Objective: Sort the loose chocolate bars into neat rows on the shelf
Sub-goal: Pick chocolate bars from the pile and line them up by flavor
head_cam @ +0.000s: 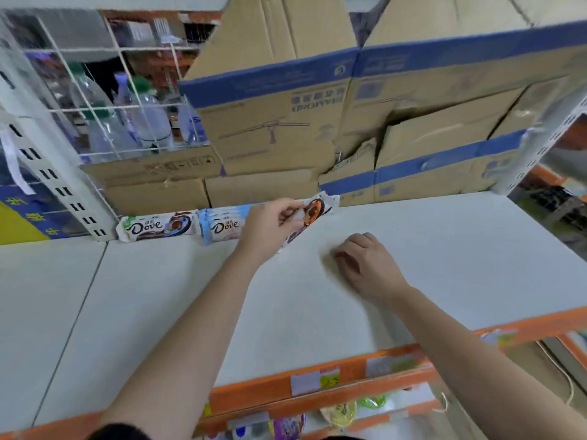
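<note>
At the far left a white perforated metal upright (63, 185) stands on the flat white shelf board (460, 249), with a white wire grid panel (104, 100) behind it and clear plastic bottles (149, 122) beyond the wires. Just right of the upright, a white-wrapped Dove chocolate bar with a brown picture (157, 228) lies lengthwise along the back of the shelf. Next to it sits a small stack of light-blue-and-white Dove bars (222, 225), partly covered by the left hand (270, 223). That hand pinches the end of a white chocolate bar with an orange-and-brown picture (314, 211), held tilted at the back of the shelf, against the brown cardboard boxes with blue bands (317, 122). Further right, the right hand (365, 265) rests on the board with its fingers curled under. It is blurred, so whether it holds anything cannot be told. Along the front runs an orange shelf edge with paper price tags (317, 379).
</note>
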